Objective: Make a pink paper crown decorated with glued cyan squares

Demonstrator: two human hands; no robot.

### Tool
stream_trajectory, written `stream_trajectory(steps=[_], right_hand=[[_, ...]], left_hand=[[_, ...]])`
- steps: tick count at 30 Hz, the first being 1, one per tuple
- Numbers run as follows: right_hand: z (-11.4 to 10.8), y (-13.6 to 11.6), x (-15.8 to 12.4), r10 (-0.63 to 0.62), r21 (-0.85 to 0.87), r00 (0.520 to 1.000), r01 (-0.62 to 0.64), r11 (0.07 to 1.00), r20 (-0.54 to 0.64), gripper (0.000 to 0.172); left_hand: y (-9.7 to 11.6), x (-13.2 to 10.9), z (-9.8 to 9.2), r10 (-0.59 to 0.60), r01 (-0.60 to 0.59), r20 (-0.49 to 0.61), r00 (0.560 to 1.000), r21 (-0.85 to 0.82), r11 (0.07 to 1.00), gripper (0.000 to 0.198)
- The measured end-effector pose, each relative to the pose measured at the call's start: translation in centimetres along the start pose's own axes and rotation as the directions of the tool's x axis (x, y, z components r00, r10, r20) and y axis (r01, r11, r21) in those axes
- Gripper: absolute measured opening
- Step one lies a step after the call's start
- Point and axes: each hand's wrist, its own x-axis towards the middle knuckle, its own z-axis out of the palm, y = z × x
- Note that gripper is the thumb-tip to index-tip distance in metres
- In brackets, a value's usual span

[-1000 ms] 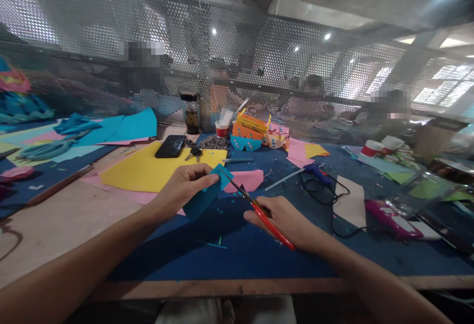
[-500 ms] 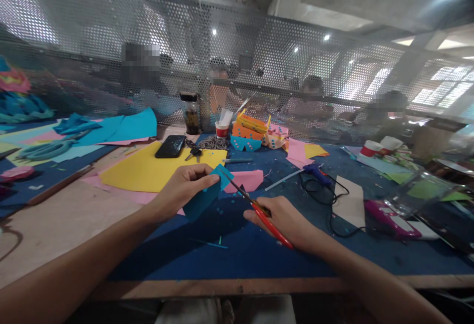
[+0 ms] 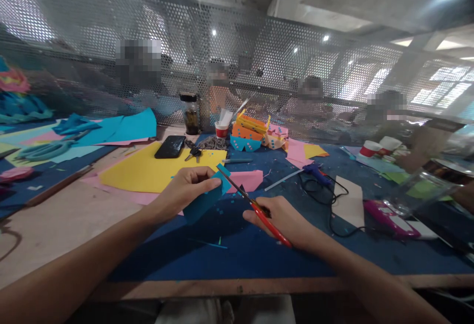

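Observation:
Between thumb and fingers, my left hand (image 3: 196, 183) pinches a piece of blue paper (image 3: 205, 204) above the table. My right hand (image 3: 281, 215) grips red-handled scissors (image 3: 268, 225), their blades reaching up and left to the paper's upper edge. Whether the blades are parted is hard to make out. Just behind the blades lies a folded pink paper piece (image 3: 250, 181) with a dark notch. Small blue scraps are scattered below the paper, and a thin blue strip (image 3: 213, 244) lies nearer the front edge.
Yellow paper (image 3: 137, 173) lies at left, with a phone (image 3: 170, 146) and keys (image 3: 194, 153) on it. Behind are a jar (image 3: 191, 114), a paper cup (image 3: 221, 130) and folded orange paper shapes (image 3: 248, 131). A blue glue gun (image 3: 316, 173) with its cord lies right.
The scissor blades have shifted slightly up and left across the top of the blue paper. Both hands have barely moved. At right, the clear container has moved a little.

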Motion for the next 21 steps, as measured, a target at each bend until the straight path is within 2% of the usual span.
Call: stream_trajectory(steps=[6,9,12,15,18,21], right_hand=[[-0.2,-0.1,-0.1,-0.008,0.001,1.0,0.008,1.0,0.008,0.047],[-0.3,0.0,0.0,-0.02,0.012,1.0,0.02,1.0,-0.007,0.047],[-0.4,0.2,0.1,-0.016,0.051,0.999,0.018,0.999,-0.035,0.045],[-0.5,0.4,0.3,-0.02,0.102,0.997,0.028,0.994,-0.077,0.044],[-0.6,0.7,0.5,0.004,0.15,0.993,0.013,0.989,-0.116,0.044],[-0.6,1.1,0.7,0.036,0.201,0.989,-0.006,0.98,-0.143,0.042]], left_hand=[[0.0,0.2,-0.2,0.002,-0.001,0.032,0.999,-0.026,1.0,0.035],[0.2,0.5,-0.9,-0.006,0.006,-0.044,0.999,0.009,1.0,0.035],[0.2,1.3,-2.3,0.053,-0.033,-0.172,0.984,0.117,0.993,0.035],[-0.6,2.7,-4.2,0.112,-0.05,-0.223,0.968,0.269,0.962,0.039],[-2.1,4.1,-6.0,0.265,-0.048,-0.321,0.909,0.551,0.833,0.045],[-3.3,4.9,-7.1,0.348,-0.043,-0.343,0.872,0.655,0.755,0.043]])
